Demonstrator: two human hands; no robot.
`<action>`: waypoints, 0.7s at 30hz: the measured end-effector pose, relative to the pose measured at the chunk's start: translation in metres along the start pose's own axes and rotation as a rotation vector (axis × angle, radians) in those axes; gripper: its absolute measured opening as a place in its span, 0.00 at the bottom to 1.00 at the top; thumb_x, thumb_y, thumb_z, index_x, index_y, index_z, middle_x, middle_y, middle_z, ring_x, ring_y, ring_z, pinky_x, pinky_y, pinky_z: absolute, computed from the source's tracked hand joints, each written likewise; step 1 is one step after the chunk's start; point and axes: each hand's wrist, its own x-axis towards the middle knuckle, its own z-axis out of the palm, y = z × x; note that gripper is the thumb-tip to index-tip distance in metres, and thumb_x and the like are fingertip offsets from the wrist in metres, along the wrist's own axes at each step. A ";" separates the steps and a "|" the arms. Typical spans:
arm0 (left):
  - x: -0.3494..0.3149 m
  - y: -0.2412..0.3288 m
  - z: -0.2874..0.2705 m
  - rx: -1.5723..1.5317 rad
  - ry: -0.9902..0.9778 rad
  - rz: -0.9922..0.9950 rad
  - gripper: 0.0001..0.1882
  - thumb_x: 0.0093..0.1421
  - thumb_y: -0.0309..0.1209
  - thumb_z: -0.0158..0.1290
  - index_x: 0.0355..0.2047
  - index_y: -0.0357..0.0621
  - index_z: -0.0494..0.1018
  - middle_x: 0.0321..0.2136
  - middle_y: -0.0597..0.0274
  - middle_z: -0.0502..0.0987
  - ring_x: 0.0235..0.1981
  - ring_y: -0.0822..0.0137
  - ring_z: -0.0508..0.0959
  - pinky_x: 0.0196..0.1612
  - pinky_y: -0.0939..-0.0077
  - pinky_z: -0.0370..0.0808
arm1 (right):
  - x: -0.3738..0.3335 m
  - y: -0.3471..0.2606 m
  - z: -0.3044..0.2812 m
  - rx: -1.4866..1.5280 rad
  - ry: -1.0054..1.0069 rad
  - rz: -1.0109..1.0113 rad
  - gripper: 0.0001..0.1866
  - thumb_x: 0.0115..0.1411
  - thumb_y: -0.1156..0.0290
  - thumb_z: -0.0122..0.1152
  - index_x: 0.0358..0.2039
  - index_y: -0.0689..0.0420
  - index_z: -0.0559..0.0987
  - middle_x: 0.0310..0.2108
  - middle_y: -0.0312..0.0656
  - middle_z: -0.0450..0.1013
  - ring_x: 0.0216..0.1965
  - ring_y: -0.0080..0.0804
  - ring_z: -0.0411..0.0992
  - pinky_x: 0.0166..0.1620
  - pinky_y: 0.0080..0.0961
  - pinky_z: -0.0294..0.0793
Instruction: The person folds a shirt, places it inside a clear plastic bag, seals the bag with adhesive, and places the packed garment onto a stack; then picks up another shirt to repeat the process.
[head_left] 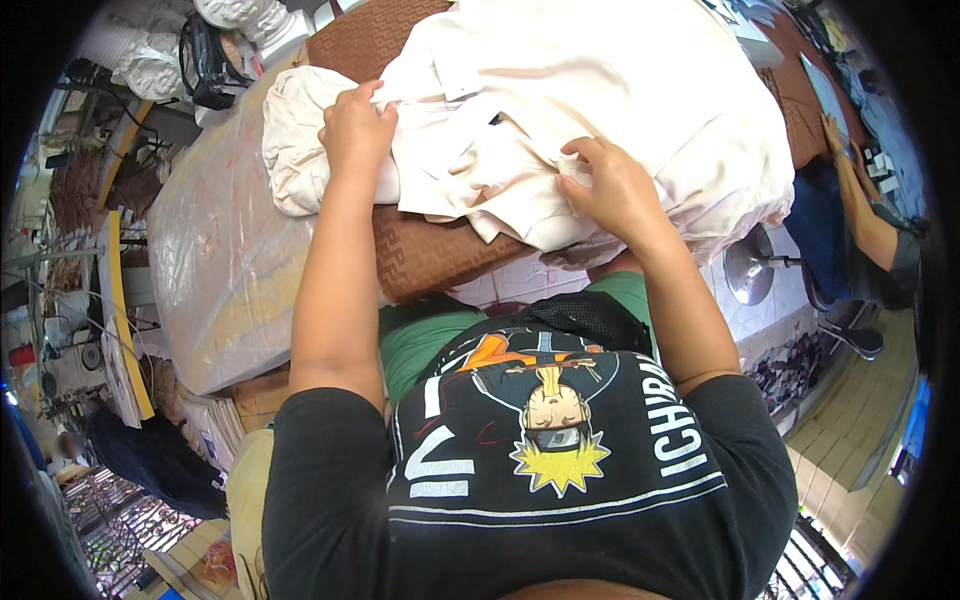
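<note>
A large cream garment (640, 80), with what looks like a collar or placket at its near middle, lies spread and partly rumpled in front of me. Over its left part, beside a bunched section of cream cloth (297, 140), is my left hand (358, 130), thumb and fingers apart. My right hand (618, 190) hovers at or just touches the near edge of the garment, its thumb and forefinger spread with nothing visible between them. A small dark spot shows in the folds between the hands. Contact of the fingertips with the cloth is hard to make out.
Under the garment is a brown patterned padded surface (440, 255). A plastic-wrapped board or pad (215, 270) adjoins it at left. A black bag (212, 65) and white bundles (145, 65) lie at far left. At right, another person's arm (868, 215) reaches over blue cloth, near a metal stool (748, 268).
</note>
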 end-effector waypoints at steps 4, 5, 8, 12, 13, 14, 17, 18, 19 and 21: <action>-0.031 0.031 -0.008 -0.294 0.025 0.245 0.14 0.54 0.39 0.57 0.39 0.48 0.79 0.36 0.57 0.80 0.38 0.59 0.78 0.43 0.68 0.73 | -0.008 0.010 -0.016 0.141 0.051 0.097 0.11 0.54 0.67 0.59 0.36 0.58 0.79 0.34 0.46 0.76 0.35 0.41 0.75 0.39 0.32 0.74; -0.044 0.045 -0.012 -0.424 -0.068 0.272 0.13 0.55 0.39 0.57 0.38 0.47 0.79 0.34 0.57 0.80 0.36 0.60 0.79 0.41 0.70 0.74 | -0.010 0.014 -0.019 0.146 0.075 0.086 0.11 0.54 0.67 0.59 0.36 0.58 0.79 0.33 0.46 0.76 0.34 0.40 0.75 0.39 0.32 0.74; -0.089 0.089 -0.007 -0.446 -0.409 0.192 0.15 0.57 0.42 0.55 0.35 0.43 0.79 0.25 0.55 0.80 0.27 0.62 0.79 0.34 0.73 0.74 | -0.021 0.023 -0.026 0.151 0.147 0.065 0.10 0.55 0.67 0.59 0.35 0.58 0.80 0.31 0.45 0.76 0.32 0.38 0.75 0.37 0.30 0.73; -0.107 0.116 0.011 -0.464 -0.577 0.191 0.20 0.57 0.47 0.54 0.34 0.40 0.80 0.21 0.53 0.79 0.24 0.64 0.79 0.31 0.71 0.73 | -0.029 0.024 -0.029 0.171 0.127 0.095 0.10 0.54 0.66 0.60 0.35 0.57 0.80 0.30 0.45 0.76 0.31 0.38 0.75 0.37 0.30 0.73; -0.107 0.118 0.017 -0.495 -0.584 0.190 0.21 0.57 0.47 0.54 0.34 0.40 0.80 0.22 0.53 0.79 0.23 0.64 0.79 0.31 0.70 0.73 | -0.031 0.025 -0.028 0.170 0.128 0.091 0.11 0.54 0.66 0.60 0.35 0.57 0.80 0.30 0.45 0.76 0.31 0.38 0.75 0.37 0.30 0.73; -0.106 0.122 0.023 -0.523 -0.602 0.161 0.22 0.57 0.47 0.55 0.34 0.38 0.79 0.22 0.57 0.79 0.23 0.67 0.78 0.29 0.73 0.73 | -0.033 0.025 -0.028 0.170 0.127 0.085 0.11 0.54 0.66 0.61 0.35 0.57 0.80 0.30 0.45 0.76 0.31 0.38 0.75 0.37 0.30 0.73; -0.109 0.130 0.027 -0.718 -0.711 -0.067 0.21 0.57 0.45 0.57 0.36 0.36 0.78 0.23 0.62 0.79 0.23 0.73 0.77 0.28 0.79 0.72 | -0.042 0.022 -0.030 0.144 0.078 0.097 0.11 0.53 0.66 0.61 0.35 0.57 0.79 0.30 0.45 0.76 0.32 0.40 0.75 0.37 0.32 0.73; -0.111 0.129 0.029 -0.764 -0.689 -0.076 0.20 0.56 0.44 0.58 0.36 0.36 0.77 0.24 0.62 0.79 0.24 0.74 0.77 0.29 0.81 0.72 | -0.044 0.023 -0.028 0.104 0.068 0.085 0.10 0.53 0.67 0.61 0.35 0.57 0.79 0.30 0.45 0.76 0.33 0.40 0.75 0.37 0.33 0.74; -0.114 0.128 0.032 -0.810 -0.671 -0.083 0.20 0.56 0.42 0.59 0.37 0.36 0.76 0.25 0.63 0.79 0.25 0.76 0.77 0.29 0.83 0.72 | -0.048 0.025 -0.024 0.062 0.059 0.077 0.10 0.52 0.68 0.61 0.34 0.57 0.79 0.30 0.45 0.76 0.33 0.41 0.75 0.37 0.33 0.74; -0.118 0.125 0.036 -0.880 -0.590 -0.055 0.19 0.55 0.40 0.60 0.37 0.36 0.75 0.27 0.63 0.78 0.26 0.77 0.76 0.30 0.86 0.71 | -0.050 0.028 -0.020 0.020 0.051 0.084 0.09 0.52 0.70 0.60 0.33 0.58 0.79 0.30 0.45 0.76 0.34 0.42 0.75 0.37 0.34 0.74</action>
